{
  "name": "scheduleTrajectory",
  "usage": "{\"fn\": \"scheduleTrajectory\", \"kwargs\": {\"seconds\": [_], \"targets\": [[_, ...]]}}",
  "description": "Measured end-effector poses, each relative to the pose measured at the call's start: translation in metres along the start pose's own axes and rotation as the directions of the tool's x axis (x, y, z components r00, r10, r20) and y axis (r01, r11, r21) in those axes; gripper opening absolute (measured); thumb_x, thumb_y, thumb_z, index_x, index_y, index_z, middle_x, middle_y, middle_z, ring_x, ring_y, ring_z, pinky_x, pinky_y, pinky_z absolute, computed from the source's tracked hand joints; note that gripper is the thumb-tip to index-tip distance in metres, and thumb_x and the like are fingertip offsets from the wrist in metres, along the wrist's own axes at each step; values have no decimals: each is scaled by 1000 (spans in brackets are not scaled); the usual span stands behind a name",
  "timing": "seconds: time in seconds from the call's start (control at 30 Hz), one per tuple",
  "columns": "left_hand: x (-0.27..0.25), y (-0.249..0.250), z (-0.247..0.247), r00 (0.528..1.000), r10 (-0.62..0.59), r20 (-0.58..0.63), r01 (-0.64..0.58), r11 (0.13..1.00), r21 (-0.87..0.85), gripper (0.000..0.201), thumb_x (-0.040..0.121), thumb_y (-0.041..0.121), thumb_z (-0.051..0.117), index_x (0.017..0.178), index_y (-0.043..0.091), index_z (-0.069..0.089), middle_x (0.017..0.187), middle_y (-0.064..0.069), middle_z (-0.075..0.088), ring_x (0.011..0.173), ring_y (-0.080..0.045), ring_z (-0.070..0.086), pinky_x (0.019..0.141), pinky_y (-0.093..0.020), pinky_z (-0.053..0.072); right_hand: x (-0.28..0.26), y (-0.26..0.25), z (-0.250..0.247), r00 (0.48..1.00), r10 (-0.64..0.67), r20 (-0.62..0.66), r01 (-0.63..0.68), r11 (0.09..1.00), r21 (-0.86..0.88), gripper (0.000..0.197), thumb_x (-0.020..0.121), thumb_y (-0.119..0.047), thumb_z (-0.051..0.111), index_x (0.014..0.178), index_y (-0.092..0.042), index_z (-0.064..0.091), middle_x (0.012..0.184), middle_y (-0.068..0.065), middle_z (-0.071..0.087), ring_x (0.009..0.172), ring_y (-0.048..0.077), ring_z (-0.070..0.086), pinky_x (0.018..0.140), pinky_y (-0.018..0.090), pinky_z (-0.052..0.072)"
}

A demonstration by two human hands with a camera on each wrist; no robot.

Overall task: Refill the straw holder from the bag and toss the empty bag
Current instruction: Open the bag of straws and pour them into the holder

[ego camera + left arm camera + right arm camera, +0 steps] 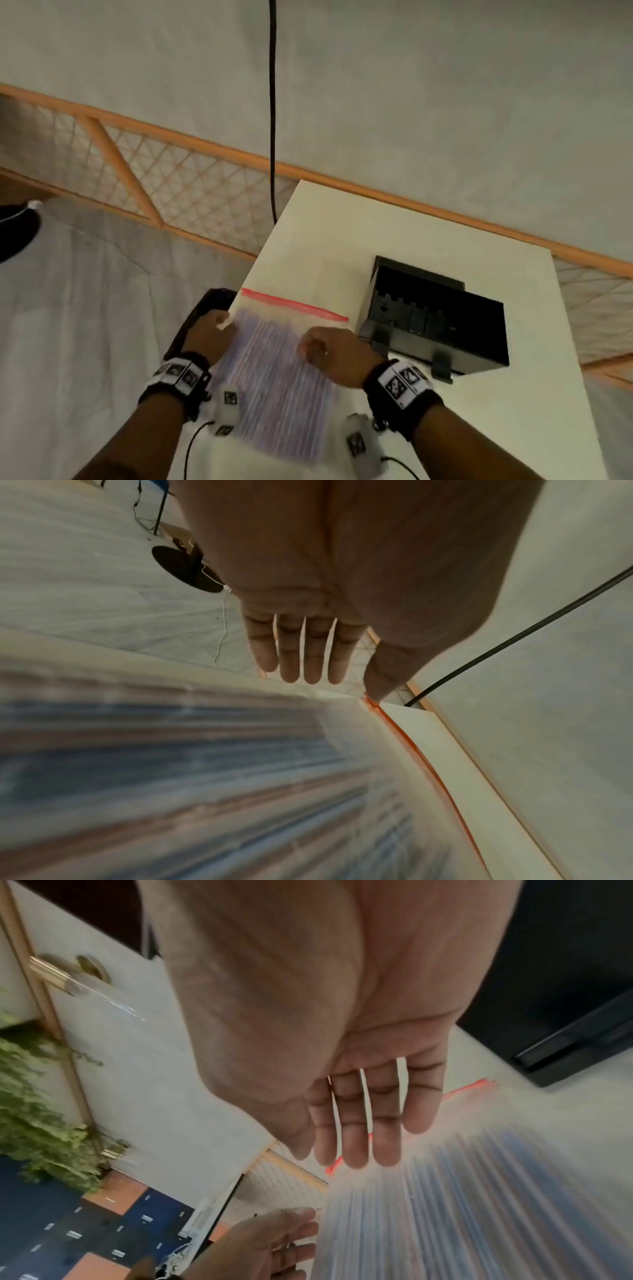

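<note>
A clear zip bag (281, 370) full of blue and pink straws lies flat on the white table (479, 428), its red zip strip (294, 305) at the far end. My left hand (209, 335) sits at the bag's upper left edge; in the left wrist view its fingers (304, 653) are straight and the thumb touches the zip's corner (371, 702). My right hand (329, 353) hovers over the bag's upper right part, fingers (359, 1123) straight above the straws (462, 1204). The black straw holder (445, 325) lies to the right of the bag.
A black cable (272, 102) hangs down behind the table's far left corner. A wooden lattice rail (171, 178) runs along the wall. A dark object (205, 308) sits below the table's left edge. A door (120, 1069) and a plant (34, 1096) show in the right wrist view.
</note>
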State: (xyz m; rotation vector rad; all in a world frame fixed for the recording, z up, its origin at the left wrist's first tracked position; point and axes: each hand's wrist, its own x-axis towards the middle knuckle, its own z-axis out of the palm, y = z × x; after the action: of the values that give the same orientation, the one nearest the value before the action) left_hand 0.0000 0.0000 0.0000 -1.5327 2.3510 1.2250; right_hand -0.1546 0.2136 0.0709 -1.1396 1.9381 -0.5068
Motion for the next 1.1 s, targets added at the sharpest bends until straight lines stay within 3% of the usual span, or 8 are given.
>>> {"fn": "scheduleTrajectory", "kwargs": {"seconds": [0.1, 0.37, 0.53, 0.77, 0.93, 1.03, 1.07, 1.1], "targets": [[24, 10, 6, 1000, 12, -15, -12, 1000, -28, 17, 99, 22, 56, 104, 6, 60, 104, -13, 61, 102, -30, 61, 82, -30, 38, 60, -1, 1, 995, 57, -79, -57, 998, 7, 26, 103, -22, 55, 122, -11, 68, 128, 10, 68, 117, 30, 63, 96, 32, 46], [63, 25, 20, 997, -57, -59, 49, 991, -123, 31, 98, 20, 55, 120, 2, 67, 122, -21, 69, 116, -37, 64, 96, -38, 49, 167, 0, 23, 987, 112, -117, -127, 984, -127, 56, 95, -35, 65, 146, -21, 48, 146, 11, 50, 130, 35, 55, 111, 52, 43], [70, 16, 28, 996, -5, -85, -15, 973, -231, 26, 98, 20, 57, 114, 6, 71, 115, -16, 72, 109, -31, 66, 90, -34, 48, 179, 0, 28, 993, 90, -74, -102, 981, -163, 43, 98, -36, 63, 137, -21, 54, 134, 7, 65, 123, 32, 60, 105, 46, 45], [37, 3, 1, 993, 84, -83, -118, 630, -768, 13, 93, 9, 62, 82, 17, 63, 85, 0, 63, 83, -19, 54, 80, -34, 47, 113, 4, 0, 995, 24, -93, -50, 955, -294, 38, 97, -53, 57, 81, -19, 57, 93, 4, 60, 97, 32, 62, 90, 46, 49], [-21, -7, -47, 949, 297, -104, -225, 411, -883, 10, 99, 6, 53, 93, 15, 55, 83, 8, 69, 76, -7, 65, 69, -17, 50, 9, -2, -21, 927, -200, -316, 122, 961, -247, 25, 83, -39, 82, 87, -18, 69, 127, 4, 54, 110, 21, 58, 97, 39, 51], [-62, -24, -71, 856, 516, -35, -79, 64, -995, 10, 100, 3, 48, 109, -1, 50, 113, -15, 63, 115, -33, 65, 101, -42, 51, -54, -12, -23, 813, -308, -494, 307, 948, -85, 31, 77, -28, 90, 100, -22, 68, 141, -1, 47, 121, 10, 54, 98, 22, 47], [-67, -42, -71, 838, 546, 3, -62, 100, -993, 30, 94, 16, 63, 115, -1, 51, 121, -20, 56, 124, -39, 56, 109, -51, 44, -64, -10, -16, 799, -292, -525, 358, 933, 25, 56, 72, -30, 93, 118, -24, 62, 146, 0, 44, 132, 14, 51, 103, 22, 46], [-74, -48, -73, 825, 554, 116, -99, 343, -934, 51, 81, 32, 77, 116, 3, 55, 121, -21, 56, 120, -37, 57, 108, -55, 45, -69, -6, -5, 829, -227, -511, 371, 907, 199, 89, 63, -36, 96, 138, -28, 48, 153, -1, 39, 141, 17, 46, 110, 23, 44]]}}
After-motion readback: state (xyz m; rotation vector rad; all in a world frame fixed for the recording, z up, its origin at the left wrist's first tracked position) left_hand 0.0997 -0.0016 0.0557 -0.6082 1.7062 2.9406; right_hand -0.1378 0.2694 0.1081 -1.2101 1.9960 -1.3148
